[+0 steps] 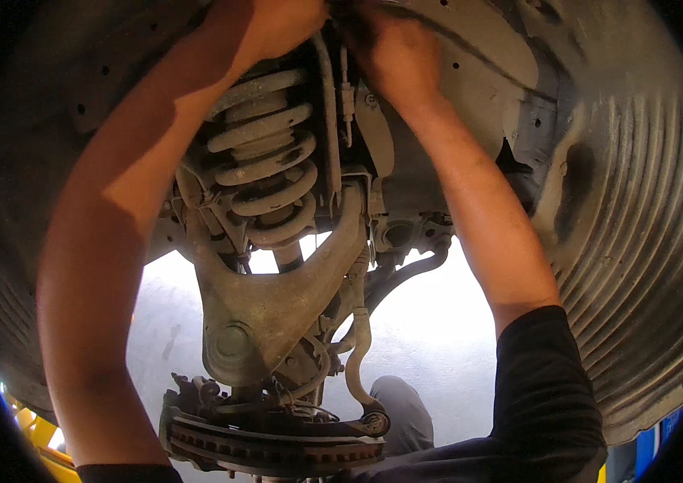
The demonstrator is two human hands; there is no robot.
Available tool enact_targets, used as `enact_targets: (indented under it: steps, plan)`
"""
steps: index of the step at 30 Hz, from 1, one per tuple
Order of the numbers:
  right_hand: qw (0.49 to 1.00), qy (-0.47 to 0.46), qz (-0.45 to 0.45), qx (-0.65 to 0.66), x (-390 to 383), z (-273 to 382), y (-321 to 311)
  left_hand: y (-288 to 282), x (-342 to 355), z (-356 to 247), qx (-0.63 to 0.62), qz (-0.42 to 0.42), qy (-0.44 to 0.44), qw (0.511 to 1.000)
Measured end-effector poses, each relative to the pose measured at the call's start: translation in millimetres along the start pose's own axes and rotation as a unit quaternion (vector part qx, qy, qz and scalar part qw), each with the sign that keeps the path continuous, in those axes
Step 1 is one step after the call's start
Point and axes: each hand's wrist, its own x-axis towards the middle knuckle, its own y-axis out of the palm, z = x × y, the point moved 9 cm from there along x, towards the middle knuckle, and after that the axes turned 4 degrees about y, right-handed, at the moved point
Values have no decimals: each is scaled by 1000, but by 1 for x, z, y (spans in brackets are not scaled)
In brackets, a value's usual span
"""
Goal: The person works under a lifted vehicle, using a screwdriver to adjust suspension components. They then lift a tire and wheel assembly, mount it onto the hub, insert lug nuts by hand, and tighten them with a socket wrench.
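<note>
A car repair workshop is showing here: a wheel arch liner, coil spring, control arm and brake disc are hanging exposed above a concrete floor.

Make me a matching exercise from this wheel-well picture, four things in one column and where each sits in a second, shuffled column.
Things:
1. dusty grey coil spring
2. round ridged metal brake disc
3. beige cast upper control arm
4. ribbed grey plastic wheel-arch liner

Places:
A. at the bottom of the picture, below the arm
B. on the right, curving around the well
C. in the middle, between spring and disc
D. near the top, between the two forearms

Pairs: 1-D, 2-A, 3-C, 4-B
</note>
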Motion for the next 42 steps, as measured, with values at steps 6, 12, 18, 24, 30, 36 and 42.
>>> enact_targets:
  steps: [6, 12, 18, 24, 30, 36, 42]
  plan:
    - [996, -66, 12, -60, 19, 16, -7, -16, -11, 5, -9, -263, 36, 964]
    - [979, -102, 162, -67, 34, 24, 16, -4, -6, 11, -23, -243, -44, 969]
    - [985, -103, 119, -75, 34, 37, 8, -12, -6, 10, -8, -263, -21, 964]
    - [998, -9, 58, -4, 29, 34, -1, -15, -8, 11, -28, -258, -52, 964]
    - [1000, 10, 20, -22, 23, 29, 7, -1, 3, 16, -58, -130, -78, 987]
    - [990, -91, 84, -69, 23, 23, 24, -3, 2, 13, -34, -150, -64, 986]
    - [995, 72, 38, 61, -13, -18, -19, -14, -5, 17, -64, -209, -119, 968]
